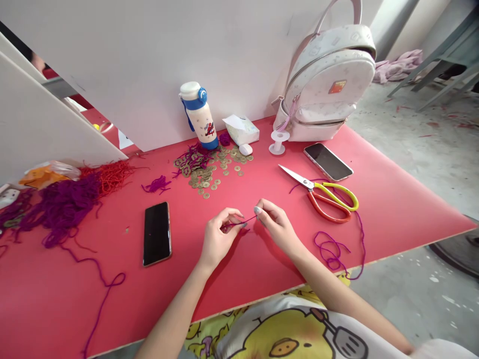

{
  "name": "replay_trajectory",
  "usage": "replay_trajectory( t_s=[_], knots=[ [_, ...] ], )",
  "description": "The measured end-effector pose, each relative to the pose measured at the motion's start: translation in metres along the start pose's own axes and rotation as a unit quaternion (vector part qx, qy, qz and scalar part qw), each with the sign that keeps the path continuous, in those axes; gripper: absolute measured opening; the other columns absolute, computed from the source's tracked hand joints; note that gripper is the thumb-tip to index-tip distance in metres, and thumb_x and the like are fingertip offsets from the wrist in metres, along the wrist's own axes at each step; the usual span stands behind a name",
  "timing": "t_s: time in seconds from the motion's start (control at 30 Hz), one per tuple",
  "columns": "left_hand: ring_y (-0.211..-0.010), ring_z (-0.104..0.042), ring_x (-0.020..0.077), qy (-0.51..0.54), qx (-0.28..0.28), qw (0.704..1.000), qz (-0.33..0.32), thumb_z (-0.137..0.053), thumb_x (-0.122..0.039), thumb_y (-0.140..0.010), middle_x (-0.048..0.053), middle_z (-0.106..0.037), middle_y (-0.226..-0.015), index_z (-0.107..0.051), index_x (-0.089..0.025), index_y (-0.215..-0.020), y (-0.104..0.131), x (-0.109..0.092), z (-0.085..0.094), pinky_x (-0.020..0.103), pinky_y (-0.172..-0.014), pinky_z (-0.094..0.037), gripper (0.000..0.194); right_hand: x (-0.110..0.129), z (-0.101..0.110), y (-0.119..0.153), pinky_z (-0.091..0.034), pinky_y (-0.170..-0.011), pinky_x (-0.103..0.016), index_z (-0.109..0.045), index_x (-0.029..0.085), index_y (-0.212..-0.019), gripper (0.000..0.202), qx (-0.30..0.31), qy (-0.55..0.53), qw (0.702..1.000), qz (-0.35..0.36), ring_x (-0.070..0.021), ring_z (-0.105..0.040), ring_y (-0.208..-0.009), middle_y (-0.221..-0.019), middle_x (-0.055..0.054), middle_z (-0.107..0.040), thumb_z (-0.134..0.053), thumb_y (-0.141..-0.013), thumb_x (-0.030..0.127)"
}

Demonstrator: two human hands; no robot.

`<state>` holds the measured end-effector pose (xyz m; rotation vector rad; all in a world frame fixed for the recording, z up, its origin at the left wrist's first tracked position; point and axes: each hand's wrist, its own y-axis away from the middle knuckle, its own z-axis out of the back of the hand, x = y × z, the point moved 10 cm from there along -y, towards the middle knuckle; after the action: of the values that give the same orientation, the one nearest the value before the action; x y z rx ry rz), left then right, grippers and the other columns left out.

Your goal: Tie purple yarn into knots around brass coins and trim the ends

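Note:
Purple cord (250,219) runs taut between my two hands above the red table (224,279). My left hand (221,237) pinches it, with short purple ends showing at the fingertips. The fingertips of my right hand (275,224) are closed on the other end. Beyond my hands lie several brass coins (204,174) with dark purple knotted cord (196,155) among them. Scissors (318,192) with yellow and red handles rest to the right of my right hand. A loose purple cord (331,252) curls near the table's front edge.
Phones lie at left (156,233) and right (328,161). A bottle (200,117), a tissue pack (242,130), a white spool (279,143) and a white backpack (329,85) stand at the back. Purple yarn (63,204) and red yarn (112,177) pile up at far left.

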<state>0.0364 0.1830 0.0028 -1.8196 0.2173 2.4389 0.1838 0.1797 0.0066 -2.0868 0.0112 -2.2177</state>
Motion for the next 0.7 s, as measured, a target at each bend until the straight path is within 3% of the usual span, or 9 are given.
replay_trajectory(
  t_s=[0.1, 0.27, 0.43, 0.53, 0.63, 0.7],
  knots=[
    [-0.07, -0.067, 0.0156, -0.005, 0.02, 1.0, -0.018, -0.068, -0.018, -0.082, 0.003, -0.073, -0.077, -0.075, -0.02, -0.094, 0.0, -0.003, -0.004, 0.023, -0.065, -0.05, 0.014, 0.0, 0.004, 0.0, -0.031, -0.056, -0.027, -0.042, 0.023, -0.07, 0.038, -0.014, -0.031, 0.999, -0.007, -0.0138, -0.033, -0.058, -0.063, 0.004, -0.035, -0.048, -0.096, 0.049],
    [-0.067, -0.063, 0.0158, 0.002, 0.034, 0.998, -0.044, -0.072, -0.024, -0.082, 0.004, -0.072, -0.076, -0.08, -0.02, -0.083, 0.001, -0.009, -0.004, 0.024, -0.06, -0.048, 0.01, -0.002, 0.004, -0.001, -0.033, -0.057, -0.027, -0.044, 0.023, -0.068, 0.039, -0.021, -0.031, 0.999, -0.009, -0.0136, -0.035, -0.058, -0.062, 0.004, -0.038, -0.05, -0.095, 0.05],
    [-0.064, -0.059, 0.0142, 0.032, -0.017, 0.999, -0.036, -0.075, -0.03, -0.08, 0.004, -0.07, -0.075, -0.078, -0.02, -0.075, 0.0, -0.008, 0.01, 0.023, -0.056, -0.045, 0.012, -0.004, 0.009, -0.002, -0.039, -0.061, -0.028, -0.053, 0.022, -0.075, 0.03, -0.05, -0.014, 0.999, 0.004, -0.0147, -0.046, -0.064, -0.071, 0.001, -0.051, -0.055, -0.094, 0.046],
    [-0.055, -0.05, 0.0105, 0.051, -0.04, 0.998, -0.026, -0.075, -0.034, -0.081, 0.002, -0.067, -0.073, -0.078, -0.02, -0.075, 0.0, -0.004, 0.016, 0.023, -0.048, -0.038, 0.015, -0.003, 0.0, -0.001, -0.043, -0.065, -0.029, -0.064, 0.022, -0.084, 0.024, -0.011, 0.028, 0.999, 0.017, -0.0165, -0.052, -0.071, -0.082, -0.002, -0.058, -0.062, -0.091, 0.045],
    [-0.052, -0.045, 0.0091, 0.054, -0.051, 0.997, -0.025, -0.073, -0.032, -0.082, 0.002, -0.066, -0.075, -0.077, -0.02, -0.076, 0.0, -0.002, 0.019, 0.022, -0.046, -0.034, 0.014, -0.006, -0.016, 0.001, -0.043, -0.064, -0.03, -0.071, 0.023, -0.083, 0.024, 0.059, 0.069, 0.996, 0.016, -0.0166, -0.052, -0.069, -0.081, -0.002, -0.058, -0.067, -0.088, 0.046],
    [-0.052, -0.044, 0.0094, 0.042, -0.062, 0.997, -0.025, -0.072, -0.031, -0.083, 0.001, -0.065, -0.074, -0.076, -0.02, -0.075, 0.0, -0.002, 0.021, 0.023, -0.047, -0.035, 0.014, -0.006, -0.019, 0.002, -0.044, -0.065, -0.031, -0.072, 0.022, -0.08, 0.024, 0.069, 0.075, 0.995, 0.021, -0.0171, -0.053, -0.07, -0.08, -0.002, -0.058, -0.068, -0.088, 0.044]
  ],
)
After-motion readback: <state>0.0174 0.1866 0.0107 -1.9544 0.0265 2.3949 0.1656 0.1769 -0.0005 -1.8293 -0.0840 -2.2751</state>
